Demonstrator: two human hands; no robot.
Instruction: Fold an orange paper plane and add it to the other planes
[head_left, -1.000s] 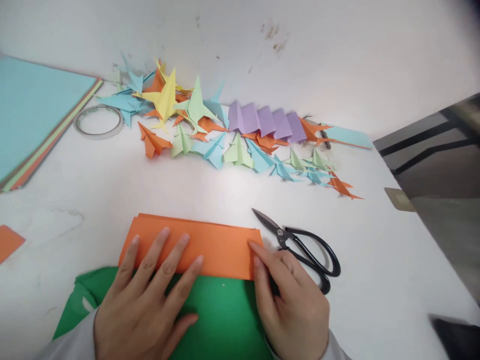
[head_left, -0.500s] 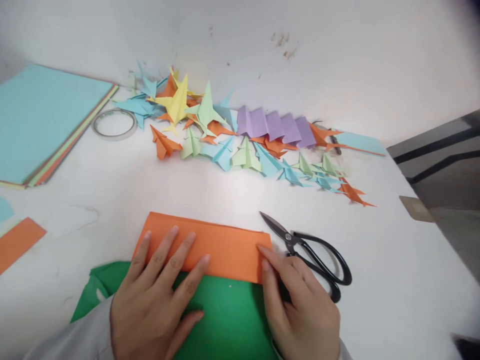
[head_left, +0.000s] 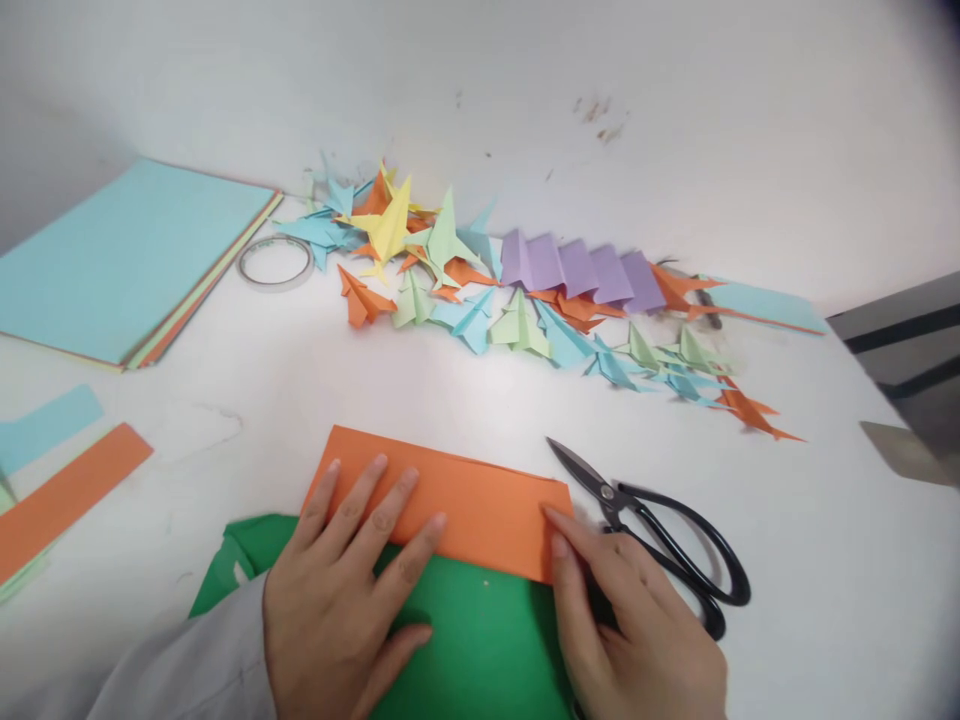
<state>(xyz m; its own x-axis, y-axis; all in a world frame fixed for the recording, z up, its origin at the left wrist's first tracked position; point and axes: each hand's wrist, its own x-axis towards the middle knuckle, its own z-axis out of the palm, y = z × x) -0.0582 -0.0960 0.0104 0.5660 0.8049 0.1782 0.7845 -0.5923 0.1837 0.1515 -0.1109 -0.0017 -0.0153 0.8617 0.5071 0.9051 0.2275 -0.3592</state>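
Observation:
A folded orange sheet of paper (head_left: 487, 510) lies lengthwise in front of me, its lower edge over a green sheet-like thing (head_left: 480, 640) whose kind I cannot make out. My left hand (head_left: 337, 610) rests on the orange paper's left part, fingers spread and palm down. At the paper's right end, the thumb and forefinger of my right hand (head_left: 637, 625) are closed on its edge. Black-handled scissors (head_left: 607, 493) lie just beyond my right hand, blades shut and pointing up and left. The right hand hides part of one handle loop.
Folded paper planes (head_left: 521, 325) in several colours line the table's back, beside a purple pleated strip (head_left: 577, 268). A tape roll (head_left: 241, 265) and a stack of coloured paper (head_left: 135, 260) are at left. Nearer are an orange strip (head_left: 75, 500) and a blue strip (head_left: 52, 425).
The whole scene has shifted right in the picture as my head turned left, showing more of the paper strips. My hands keep their places on the orange paper.

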